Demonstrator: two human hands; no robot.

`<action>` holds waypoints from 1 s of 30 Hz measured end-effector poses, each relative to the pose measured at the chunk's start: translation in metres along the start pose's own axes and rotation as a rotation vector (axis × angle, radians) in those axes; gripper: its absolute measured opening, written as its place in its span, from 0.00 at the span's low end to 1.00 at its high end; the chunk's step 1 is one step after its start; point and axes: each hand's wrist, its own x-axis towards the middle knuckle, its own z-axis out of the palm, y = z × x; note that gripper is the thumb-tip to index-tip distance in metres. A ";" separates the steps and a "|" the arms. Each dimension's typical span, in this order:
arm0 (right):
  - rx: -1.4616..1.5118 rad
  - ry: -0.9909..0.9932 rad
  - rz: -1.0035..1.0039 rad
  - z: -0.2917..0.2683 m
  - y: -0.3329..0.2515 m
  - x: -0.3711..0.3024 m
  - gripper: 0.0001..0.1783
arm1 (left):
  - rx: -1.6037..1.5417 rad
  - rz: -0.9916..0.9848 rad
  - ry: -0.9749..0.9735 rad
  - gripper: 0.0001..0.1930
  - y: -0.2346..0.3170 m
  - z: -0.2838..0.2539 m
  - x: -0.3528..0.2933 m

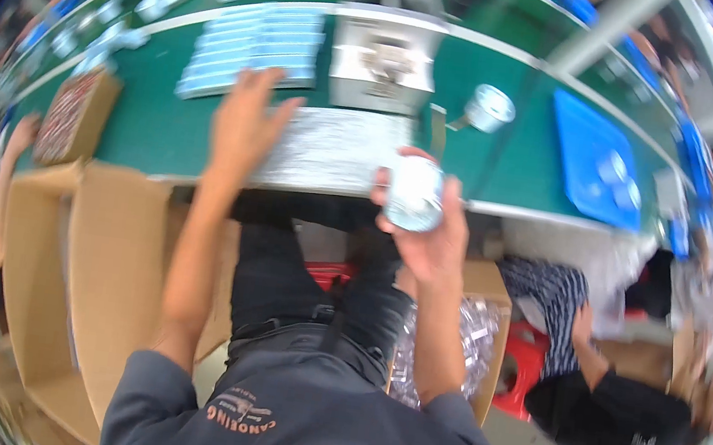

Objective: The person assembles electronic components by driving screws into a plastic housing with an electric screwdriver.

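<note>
In my right hand [432, 237] I hold a white, round-ended, cup-shaped piece [415, 192] above the table's front edge. My fingers wrap its sides; motion blur hides its details. My left hand [246, 122] reaches over the green table [149, 119], thumb and fingers apart. Its fingertips lie at the near edge of a pale blue ridged tray or stack of strips [259, 39], and I cannot tell whether they touch it. A crinkled whitish sheet [334, 149] lies between my hands. Behind that sheet stands a boxy white machine [384, 64].
A white cup-shaped piece [490, 108] lies right of the machine. Farther right, a blue tray [577, 153] carries similar pieces. Left are a small carton [102, 122] of reddish parts and a large cardboard box [114, 254]. Clear plastic pieces [476, 337] fill a box beside my right leg. Co-workers sit at both sides.
</note>
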 end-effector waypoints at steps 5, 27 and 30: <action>0.019 0.079 0.020 -0.010 0.001 -0.007 0.32 | 0.059 0.152 -0.031 0.13 -0.010 0.000 0.010; -1.498 0.171 -0.988 0.031 -0.031 0.018 0.37 | -0.565 0.077 -0.133 0.17 0.054 -0.053 -0.002; -1.586 0.194 -1.013 0.029 -0.033 0.021 0.37 | -0.549 0.069 -0.145 0.17 0.052 -0.056 -0.006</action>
